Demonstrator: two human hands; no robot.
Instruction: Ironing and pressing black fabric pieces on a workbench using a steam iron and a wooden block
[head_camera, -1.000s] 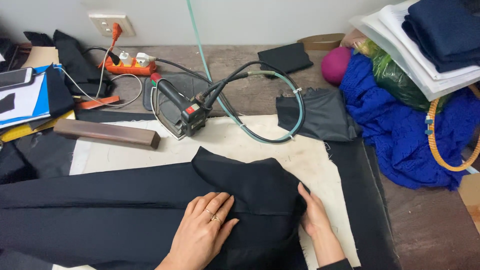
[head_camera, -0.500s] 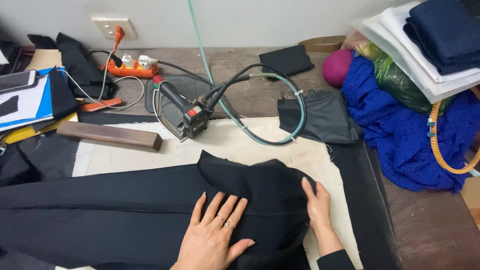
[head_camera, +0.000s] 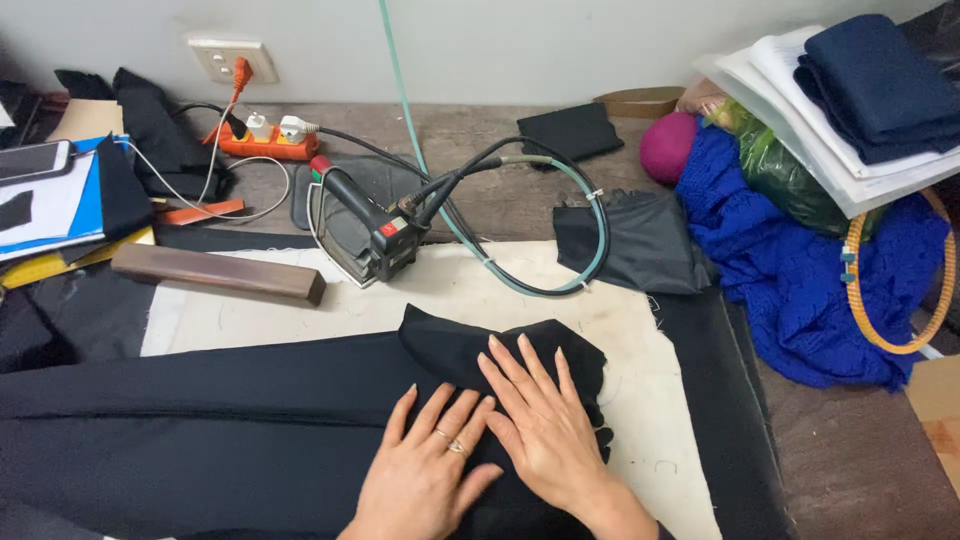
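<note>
Hands flat on black fabric (head_camera: 250, 420): left hand (head_camera: 425, 475), right hand (head_camera: 540, 425).

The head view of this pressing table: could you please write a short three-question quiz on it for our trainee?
1. True or false: both hands lie flat on the black cloth.
2. What stands just behind the folded corner of the cloth? A) a kettle B) an iron C) a lamp
3. Which hand wears rings?

Key
1. True: the left hand and right hand press palm down on the cloth, side by side.
2. B: the iron stands on the pale pad, with its cord looping to the right.
3. The left hand; the rings sit on its fingers.
</note>
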